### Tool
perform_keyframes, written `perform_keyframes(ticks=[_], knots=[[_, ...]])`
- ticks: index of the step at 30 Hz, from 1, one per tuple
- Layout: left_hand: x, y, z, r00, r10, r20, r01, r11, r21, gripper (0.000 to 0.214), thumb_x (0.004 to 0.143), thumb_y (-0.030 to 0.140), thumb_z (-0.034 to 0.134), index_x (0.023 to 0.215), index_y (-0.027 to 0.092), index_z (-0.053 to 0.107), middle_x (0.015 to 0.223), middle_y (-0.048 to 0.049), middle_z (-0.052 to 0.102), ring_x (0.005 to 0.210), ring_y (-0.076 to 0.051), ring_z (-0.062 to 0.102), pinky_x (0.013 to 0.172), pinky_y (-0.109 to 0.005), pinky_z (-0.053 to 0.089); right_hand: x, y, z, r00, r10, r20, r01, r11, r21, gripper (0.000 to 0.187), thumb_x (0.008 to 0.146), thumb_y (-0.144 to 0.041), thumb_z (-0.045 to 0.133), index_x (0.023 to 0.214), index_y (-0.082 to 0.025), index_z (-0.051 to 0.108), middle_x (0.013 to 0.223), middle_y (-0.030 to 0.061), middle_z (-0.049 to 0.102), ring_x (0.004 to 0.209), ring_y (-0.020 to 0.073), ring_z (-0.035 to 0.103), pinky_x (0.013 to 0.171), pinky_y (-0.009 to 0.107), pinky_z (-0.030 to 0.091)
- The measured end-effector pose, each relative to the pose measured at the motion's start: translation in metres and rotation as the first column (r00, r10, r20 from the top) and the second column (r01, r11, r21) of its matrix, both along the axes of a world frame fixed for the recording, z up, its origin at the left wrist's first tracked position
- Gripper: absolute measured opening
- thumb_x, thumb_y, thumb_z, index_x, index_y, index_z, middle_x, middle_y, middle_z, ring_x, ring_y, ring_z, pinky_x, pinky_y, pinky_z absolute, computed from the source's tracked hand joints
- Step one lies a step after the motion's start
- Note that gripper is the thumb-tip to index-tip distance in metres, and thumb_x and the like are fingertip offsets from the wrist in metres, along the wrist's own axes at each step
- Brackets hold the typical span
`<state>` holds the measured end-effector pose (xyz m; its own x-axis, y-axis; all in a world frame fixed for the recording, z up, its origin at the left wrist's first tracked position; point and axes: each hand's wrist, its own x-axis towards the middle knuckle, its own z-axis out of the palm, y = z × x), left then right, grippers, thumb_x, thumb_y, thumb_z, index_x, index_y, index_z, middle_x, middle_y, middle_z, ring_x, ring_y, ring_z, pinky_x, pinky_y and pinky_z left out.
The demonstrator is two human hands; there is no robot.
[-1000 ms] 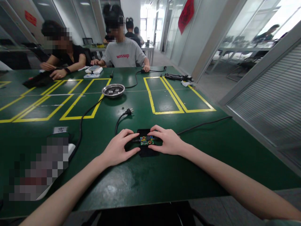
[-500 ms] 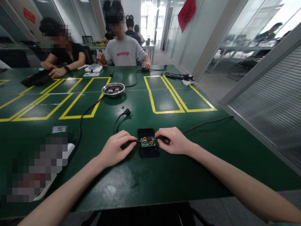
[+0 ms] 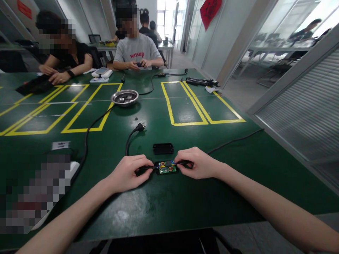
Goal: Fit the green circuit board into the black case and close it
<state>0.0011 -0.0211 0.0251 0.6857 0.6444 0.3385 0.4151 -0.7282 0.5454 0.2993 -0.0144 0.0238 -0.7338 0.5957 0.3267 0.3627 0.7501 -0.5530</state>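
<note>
A small green circuit board [image 3: 166, 167] sits in a black case half on the green table [image 3: 169, 208], between my two hands. My left hand [image 3: 129, 172] is closed, pinching the black cable at the board's left end. My right hand [image 3: 197, 163] is closed too, pinching the cable at the board's right end. A separate black case half [image 3: 163, 148] lies just beyond the board, apart from both hands. The left cable loops away to a plug [image 3: 139, 127].
A metal bowl [image 3: 124, 97] with small parts stands farther back. Yellow tape boxes [image 3: 185, 102] mark the table. A white device [image 3: 71, 165] with a black cord lies at left. Two people sit across the table; a black tool [image 3: 201, 82] lies at the far right.
Both hands have drawn the board with its case half toward me, leaving the other black case half behind on the table. The person in grey now holds something in both hands.
</note>
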Motion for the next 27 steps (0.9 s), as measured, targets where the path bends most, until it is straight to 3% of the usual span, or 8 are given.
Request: perform_keyframes(ticks=[9, 14, 21, 27], knots=[[-0.002, 0.003, 0.003, 0.998, 0.025, -0.062, -0.027, 0.999, -0.040, 0.014, 0.094, 0.023, 0.059, 0.093, 0.018, 0.073, 0.078, -0.0007, 0.070, 0.060, -0.010, 0.060, 0.055, -0.020, 0.043, -0.001, 0.000, -0.001, 0.996, -0.010, 0.086, 0.003, 0.997, 0.076, 0.012, 0.093, -0.019, 0.057, 0.096, -0.019, 0.069, 0.077, 0.0010, 0.071, 0.060, 0.0116, 0.060, 0.058, 0.023, 0.040], [0.000, 0.004, 0.002, 0.998, 0.010, -0.057, -0.006, 0.998, 0.058, 0.015, 0.095, 0.021, 0.058, 0.088, 0.018, 0.070, 0.076, -0.0025, 0.070, 0.071, -0.016, 0.063, 0.066, -0.027, 0.049, 0.006, 0.005, 0.002, 0.998, -0.016, 0.067, 0.012, 0.998, 0.069, 0.007, 0.089, -0.021, 0.063, 0.091, -0.019, 0.069, 0.079, 0.0016, 0.073, 0.067, 0.0139, 0.066, 0.063, 0.024, 0.045], [0.000, 0.002, -0.001, 0.999, -0.020, -0.039, 0.021, 1.000, 0.022, 0.025, 0.100, 0.020, 0.053, 0.114, 0.018, 0.075, 0.093, -0.0068, 0.073, 0.080, -0.017, 0.068, 0.070, -0.026, 0.055, 0.009, 0.010, 0.000, 0.996, 0.002, 0.084, -0.001, 1.000, -0.010, 0.015, 0.085, -0.031, 0.078, 0.086, -0.020, 0.068, 0.076, -0.0008, 0.069, 0.063, 0.0121, 0.059, 0.059, 0.023, 0.041], [0.001, 0.002, -0.002, 0.998, -0.034, -0.049, 0.034, 0.999, 0.009, 0.025, 0.102, 0.021, 0.054, 0.114, 0.020, 0.076, 0.096, -0.0073, 0.072, 0.083, -0.017, 0.070, 0.072, -0.026, 0.057, 0.009, 0.011, -0.004, 0.994, 0.024, 0.105, -0.027, 0.999, 0.022, 0.028, 0.097, -0.041, 0.072, 0.080, -0.019, 0.065, 0.074, -0.0002, 0.065, 0.063, 0.0126, 0.059, 0.058, 0.024, 0.038]])
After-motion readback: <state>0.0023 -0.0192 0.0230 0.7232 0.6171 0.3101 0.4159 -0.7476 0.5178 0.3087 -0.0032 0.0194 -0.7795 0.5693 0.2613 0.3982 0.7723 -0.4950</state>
